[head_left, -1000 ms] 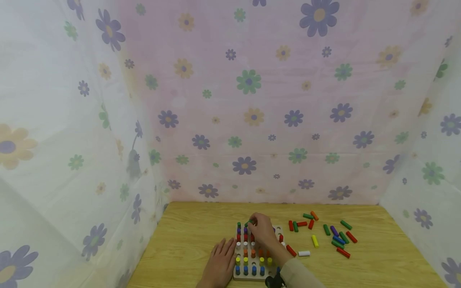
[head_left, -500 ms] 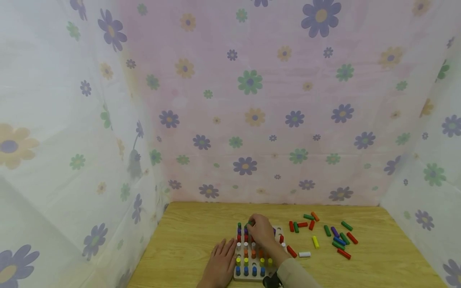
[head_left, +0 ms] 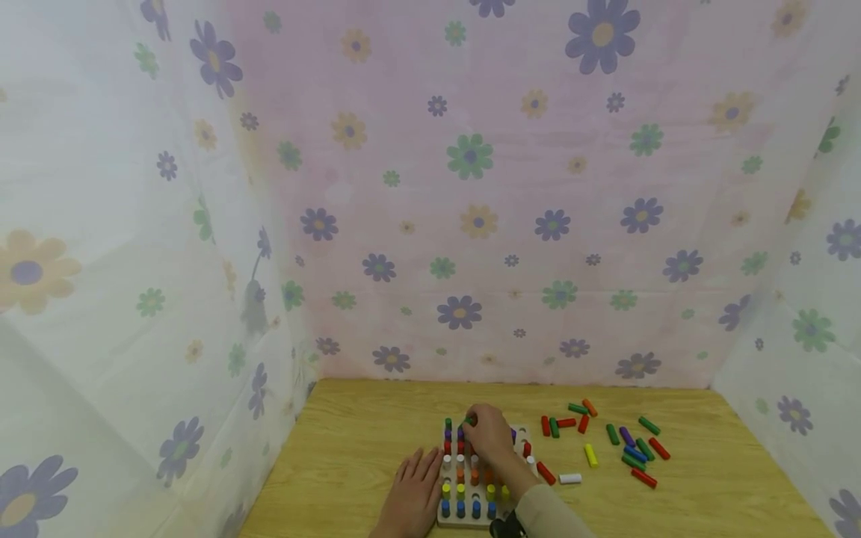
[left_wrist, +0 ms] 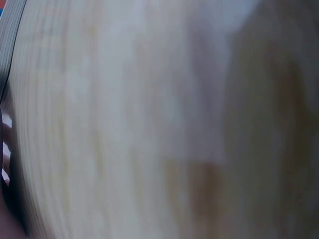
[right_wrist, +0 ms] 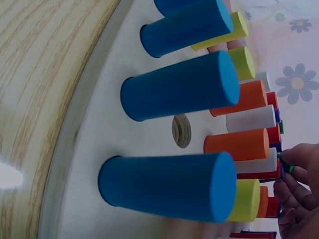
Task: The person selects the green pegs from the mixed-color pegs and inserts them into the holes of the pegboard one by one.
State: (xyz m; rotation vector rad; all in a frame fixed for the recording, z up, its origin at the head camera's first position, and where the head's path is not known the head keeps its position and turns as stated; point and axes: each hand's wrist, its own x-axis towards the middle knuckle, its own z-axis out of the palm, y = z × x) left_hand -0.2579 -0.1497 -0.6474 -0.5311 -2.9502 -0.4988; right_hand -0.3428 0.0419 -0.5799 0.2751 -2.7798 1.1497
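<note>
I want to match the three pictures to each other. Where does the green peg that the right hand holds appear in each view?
Head: green peg at the right hand's fingertips, over the peg board's far row.
Left wrist: not in it; only blurred wooden table.
Right wrist: far right edge, green peg pinched between fingers.
Shared landmark: the blue pegs in the board's near row.

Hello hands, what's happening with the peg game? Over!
Right hand pinches green peg at pegboard's far row. Left hand flat on table beside board. Nothing in the way.
</note>
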